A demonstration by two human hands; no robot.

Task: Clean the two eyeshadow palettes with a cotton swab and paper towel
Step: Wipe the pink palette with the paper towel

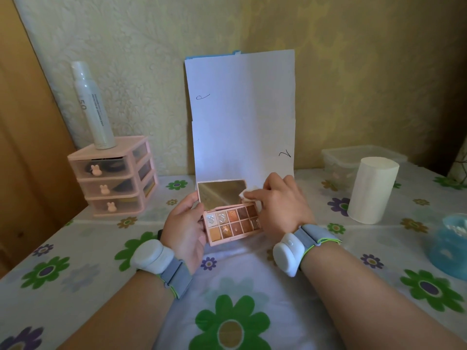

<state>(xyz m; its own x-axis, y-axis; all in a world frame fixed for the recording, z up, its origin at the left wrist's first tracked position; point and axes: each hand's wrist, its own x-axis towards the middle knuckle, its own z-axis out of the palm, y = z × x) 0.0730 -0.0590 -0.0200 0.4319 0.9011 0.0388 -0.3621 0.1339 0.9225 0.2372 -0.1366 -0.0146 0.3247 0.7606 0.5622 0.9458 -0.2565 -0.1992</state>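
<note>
An open pink eyeshadow palette [232,224] with brown and shimmer pans is held above the table in the middle of the head view. Its lid mirror [219,195] stands upright. My left hand [187,223] grips the palette's left side. My right hand [278,200] pinches a small folded piece of white paper towel [246,193] and presses it against the mirror's right edge. Only one palette is in view. No loose cotton swab shows in either hand.
A roll of paper towel [371,189] stands at the right, with a clear lidded box [353,155] behind it. A blue tub of cotton swabs [452,243] sits at the right edge. A pink mini drawer unit [113,178] carries a white spray bottle [92,104]. White paper sheets [242,114] lean on the wall.
</note>
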